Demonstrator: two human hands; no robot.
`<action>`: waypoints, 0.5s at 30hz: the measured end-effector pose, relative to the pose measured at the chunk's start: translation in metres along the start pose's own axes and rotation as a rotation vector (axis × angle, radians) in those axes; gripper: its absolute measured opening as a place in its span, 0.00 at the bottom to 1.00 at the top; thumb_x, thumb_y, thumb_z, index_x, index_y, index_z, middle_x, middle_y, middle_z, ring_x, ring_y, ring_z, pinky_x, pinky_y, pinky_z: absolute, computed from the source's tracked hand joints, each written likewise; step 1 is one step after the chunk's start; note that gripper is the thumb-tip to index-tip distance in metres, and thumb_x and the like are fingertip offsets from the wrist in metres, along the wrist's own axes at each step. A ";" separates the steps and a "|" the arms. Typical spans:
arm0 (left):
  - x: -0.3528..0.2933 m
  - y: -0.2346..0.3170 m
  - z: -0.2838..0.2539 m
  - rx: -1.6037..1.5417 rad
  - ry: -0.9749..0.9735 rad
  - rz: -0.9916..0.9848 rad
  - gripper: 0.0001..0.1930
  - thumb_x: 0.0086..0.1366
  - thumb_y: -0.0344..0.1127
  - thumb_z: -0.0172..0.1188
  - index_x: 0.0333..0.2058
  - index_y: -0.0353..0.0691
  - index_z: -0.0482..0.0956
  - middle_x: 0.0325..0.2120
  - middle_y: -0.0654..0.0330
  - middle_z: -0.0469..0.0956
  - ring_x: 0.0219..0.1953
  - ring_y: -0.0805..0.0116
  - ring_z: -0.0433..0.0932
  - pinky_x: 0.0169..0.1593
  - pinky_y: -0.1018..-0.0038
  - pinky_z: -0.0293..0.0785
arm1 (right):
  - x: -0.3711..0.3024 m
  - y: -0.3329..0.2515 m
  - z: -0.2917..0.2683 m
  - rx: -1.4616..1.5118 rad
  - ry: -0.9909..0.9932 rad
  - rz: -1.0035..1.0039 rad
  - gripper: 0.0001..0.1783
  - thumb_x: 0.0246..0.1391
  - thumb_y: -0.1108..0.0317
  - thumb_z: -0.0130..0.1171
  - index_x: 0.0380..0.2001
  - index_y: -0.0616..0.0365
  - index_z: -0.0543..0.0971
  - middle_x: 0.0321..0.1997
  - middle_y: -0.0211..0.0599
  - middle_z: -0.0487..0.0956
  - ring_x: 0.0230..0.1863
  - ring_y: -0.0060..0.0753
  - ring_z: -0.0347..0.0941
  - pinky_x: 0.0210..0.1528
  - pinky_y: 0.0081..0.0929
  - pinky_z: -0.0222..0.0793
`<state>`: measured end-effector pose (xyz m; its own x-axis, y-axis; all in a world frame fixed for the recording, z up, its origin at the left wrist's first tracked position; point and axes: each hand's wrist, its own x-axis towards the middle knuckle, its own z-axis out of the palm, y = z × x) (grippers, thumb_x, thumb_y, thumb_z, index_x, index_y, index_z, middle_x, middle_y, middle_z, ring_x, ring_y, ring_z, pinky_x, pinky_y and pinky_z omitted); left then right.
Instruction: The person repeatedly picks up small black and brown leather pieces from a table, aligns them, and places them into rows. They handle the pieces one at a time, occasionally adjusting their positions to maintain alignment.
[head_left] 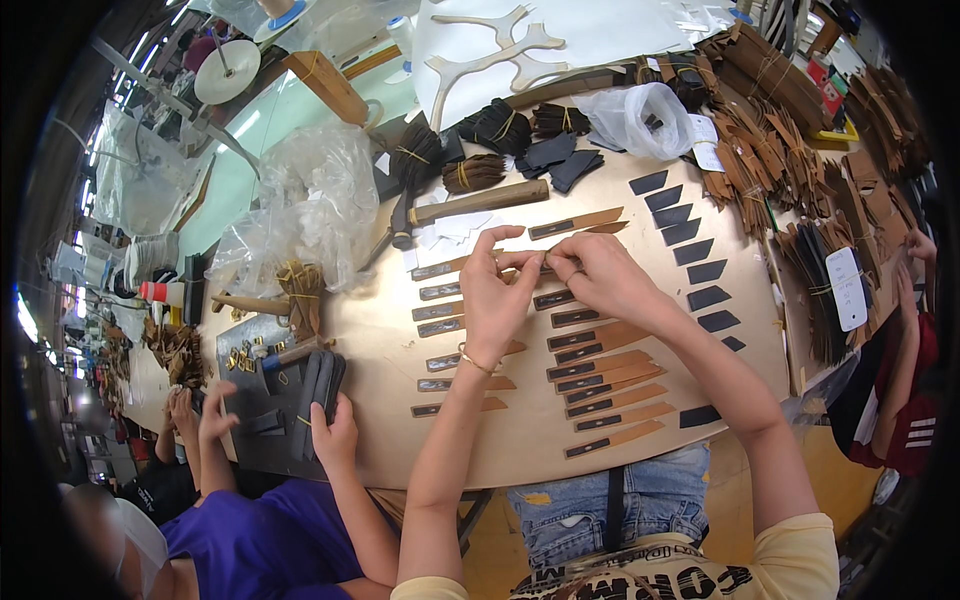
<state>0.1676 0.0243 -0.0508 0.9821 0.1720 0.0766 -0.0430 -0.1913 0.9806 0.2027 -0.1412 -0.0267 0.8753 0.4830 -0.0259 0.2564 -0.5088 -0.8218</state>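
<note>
My left hand (500, 295) and my right hand (605, 280) meet above the table, thumbs and fingertips pinched together. Whatever lies between them is too small and too covered to name. Just beyond the fingers rests a brown leather strip (580, 222) with a dark inset and a slanted end. More such strips lie beneath and beside my hands: one column (465, 384) to the left, partly behind my left forearm, and a closer-packed column (605, 385) between my arms. Dark slant-cut leather pieces (708, 297) form a line to the right of my right hand.
A wooden-handled hammer (480, 202) and bundled dark leather pieces (500, 125) lie beyond my hands. Clear plastic bags (315, 190) sit left. Stacked brown strips (770, 150) fill the far right. At the left, a co-worker's hand (335, 430) holds dark straps (318, 395); another person's arm shows at right.
</note>
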 end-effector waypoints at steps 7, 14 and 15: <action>0.002 -0.001 -0.003 -0.042 -0.034 -0.056 0.16 0.61 0.21 0.63 0.46 0.33 0.70 0.31 0.54 0.84 0.32 0.80 0.80 0.30 0.86 0.73 | 0.001 0.000 0.002 0.080 0.027 0.026 0.12 0.56 0.70 0.53 0.31 0.70 0.81 0.27 0.56 0.80 0.31 0.52 0.79 0.38 0.44 0.71; 0.005 -0.006 -0.007 -0.089 0.010 -0.055 0.13 0.61 0.22 0.63 0.42 0.33 0.71 0.29 0.54 0.84 0.30 0.78 0.80 0.31 0.82 0.76 | 0.002 0.002 -0.001 0.055 -0.004 0.086 0.11 0.55 0.71 0.53 0.31 0.69 0.80 0.24 0.50 0.79 0.26 0.45 0.76 0.33 0.38 0.70; 0.005 -0.007 -0.008 -0.088 0.014 -0.053 0.12 0.61 0.21 0.62 0.42 0.33 0.70 0.29 0.54 0.84 0.30 0.78 0.80 0.31 0.82 0.76 | 0.001 0.003 -0.002 0.058 -0.002 0.068 0.10 0.55 0.71 0.53 0.30 0.69 0.80 0.23 0.50 0.79 0.25 0.44 0.75 0.32 0.37 0.69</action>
<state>0.1714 0.0339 -0.0560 0.9808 0.1935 0.0258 -0.0072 -0.0964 0.9953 0.2055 -0.1432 -0.0285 0.8887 0.4507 -0.0838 0.1727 -0.4985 -0.8495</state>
